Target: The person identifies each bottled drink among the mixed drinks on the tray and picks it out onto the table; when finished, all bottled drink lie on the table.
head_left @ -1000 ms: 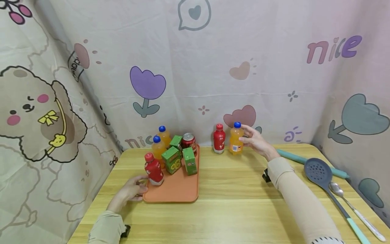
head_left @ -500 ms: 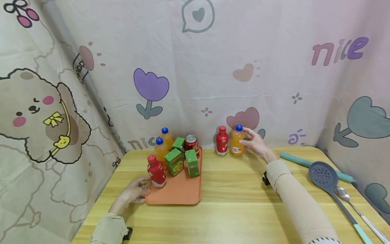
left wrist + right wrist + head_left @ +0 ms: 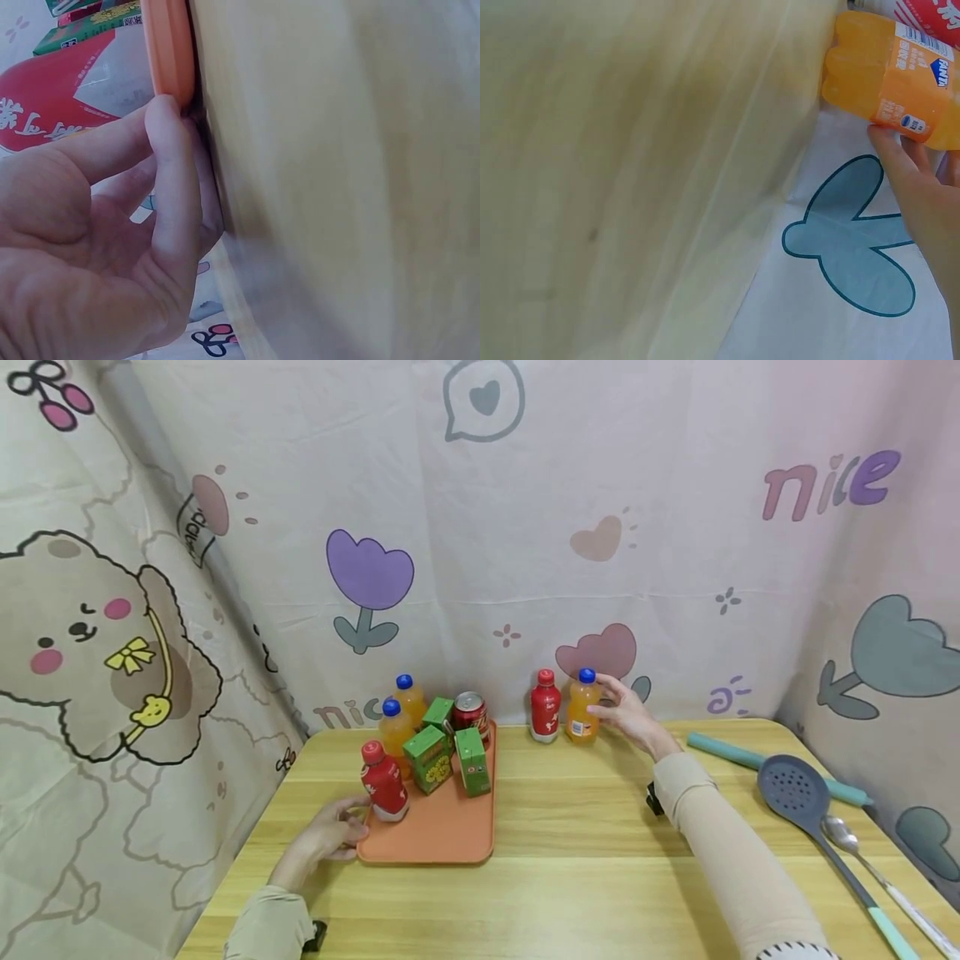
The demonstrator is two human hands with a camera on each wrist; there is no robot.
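Observation:
My left hand (image 3: 327,832) is at the near left corner of an orange tray (image 3: 431,843). In the left wrist view its fingers (image 3: 176,165) bend and pinch the tray's rim. A red bottle (image 3: 385,785) stands on the tray close by that hand. Farther back, my right hand (image 3: 628,710) holds an orange soda bottle (image 3: 582,708) with a blue cap by its right side. In the right wrist view the thumb touches the soda bottle's Fanta label (image 3: 922,90). Another red bottle (image 3: 545,708) stands upright just left of it.
Also on the tray are two orange soda bottles (image 3: 393,727), several green drink cartons (image 3: 427,760) and a red can (image 3: 470,714). At the right lie a grey slotted skimmer (image 3: 793,789), a metal spoon (image 3: 842,833) and a teal stick (image 3: 720,748). A printed curtain (image 3: 480,568) borders the table.
The orange soda bottle has shifted slightly left, closer to the red bottle, with the right hand on it. The whole view has moved a little; the left hand stays at the tray corner.

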